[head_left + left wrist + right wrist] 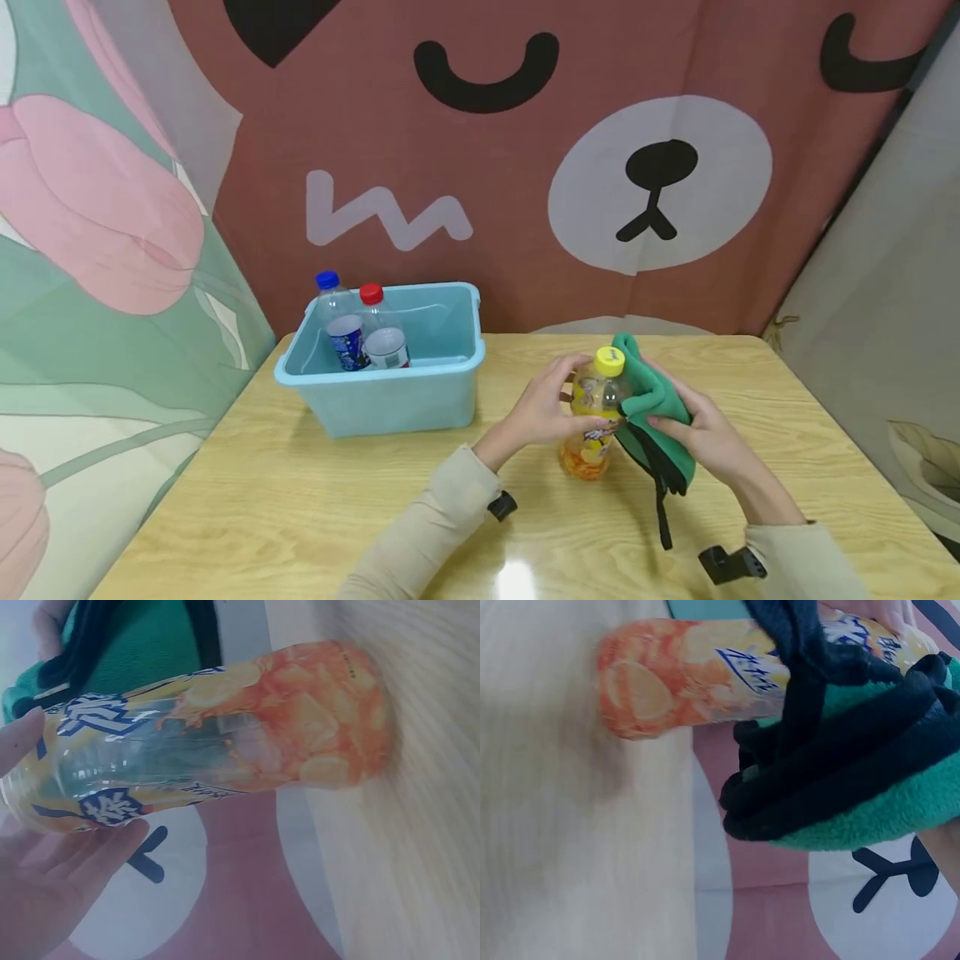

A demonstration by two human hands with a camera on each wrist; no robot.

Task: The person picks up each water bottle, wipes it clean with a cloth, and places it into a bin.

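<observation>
Near the right half of the table, my left hand (546, 407) grips a clear plastic drink bottle (587, 457) around its upper part. The bottle has a yellow cap (609, 361) and a yellow-and-orange label with fruit pictures; it stands nearly upright, its base close to the tabletop. My right hand (708, 433) holds a folded green fluffy cloth (666, 408) with black edging against the bottle's right side. From the cloth a black strap (663, 521) hangs down. In the right wrist view the black edging (840, 761) overlaps part of the bottle (682, 679).
To the left on the wooden table (300, 517) stands a light blue plastic bin (397, 404). Inside it lean a bottle with a blue cap (327, 281) and one with a red cap (371, 293). A printed bear curtain (510, 192) hangs behind the table.
</observation>
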